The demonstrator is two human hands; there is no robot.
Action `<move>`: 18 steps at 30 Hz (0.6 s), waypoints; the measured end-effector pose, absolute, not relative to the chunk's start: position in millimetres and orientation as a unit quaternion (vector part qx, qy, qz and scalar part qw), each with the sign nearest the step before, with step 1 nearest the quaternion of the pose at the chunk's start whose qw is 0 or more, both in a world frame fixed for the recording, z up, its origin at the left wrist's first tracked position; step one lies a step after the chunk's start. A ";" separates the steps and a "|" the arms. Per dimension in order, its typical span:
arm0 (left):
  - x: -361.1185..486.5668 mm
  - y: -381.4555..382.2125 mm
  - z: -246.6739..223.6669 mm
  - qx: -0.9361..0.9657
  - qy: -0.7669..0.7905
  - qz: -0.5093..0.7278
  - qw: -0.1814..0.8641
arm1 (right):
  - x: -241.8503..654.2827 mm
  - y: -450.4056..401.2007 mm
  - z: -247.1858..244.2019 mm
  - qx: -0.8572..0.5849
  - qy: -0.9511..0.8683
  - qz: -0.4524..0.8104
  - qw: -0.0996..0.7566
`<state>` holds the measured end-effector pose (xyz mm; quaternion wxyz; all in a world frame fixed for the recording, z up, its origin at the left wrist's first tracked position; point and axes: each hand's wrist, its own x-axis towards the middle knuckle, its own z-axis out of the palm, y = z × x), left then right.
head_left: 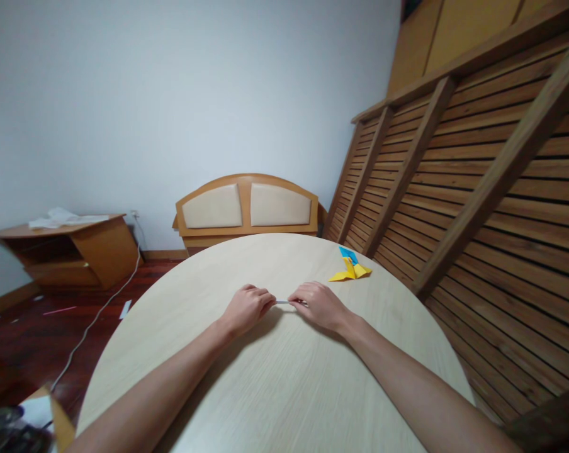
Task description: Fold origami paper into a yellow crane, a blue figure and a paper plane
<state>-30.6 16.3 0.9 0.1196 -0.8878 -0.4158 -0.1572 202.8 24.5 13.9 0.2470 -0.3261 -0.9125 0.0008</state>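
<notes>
Between my two hands stretches a thin, narrow white strip, probably paper, low over the pale round table. My left hand is closed, pinching the strip's left end between thumb and fingers. The right end is pinched in my right hand, also closed. Most of the strip is hidden by my fingers. Past my right hand, a yellow folded-paper piece with spread wings sits near the table's far right edge. A blue folded-paper piece is just behind it.
A slatted wooden frame leans along the right side. Behind the table stands a padded headboard. At the left is a low cabinet with white sheets on top. A cable runs across the floor, and an open box stands at lower left.
</notes>
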 end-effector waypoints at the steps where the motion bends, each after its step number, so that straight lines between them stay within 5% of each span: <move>1: -32.6 17.9 1.2 -0.885 -0.421 -0.157 0.118 | 204.3 25.6 14.4 -0.327 -0.912 0.002 0.247; 18: -70.7 34.0 5.8 -0.788 -0.568 -0.215 0.105 | 230.5 41.8 12.2 -0.365 -0.879 0.046 0.303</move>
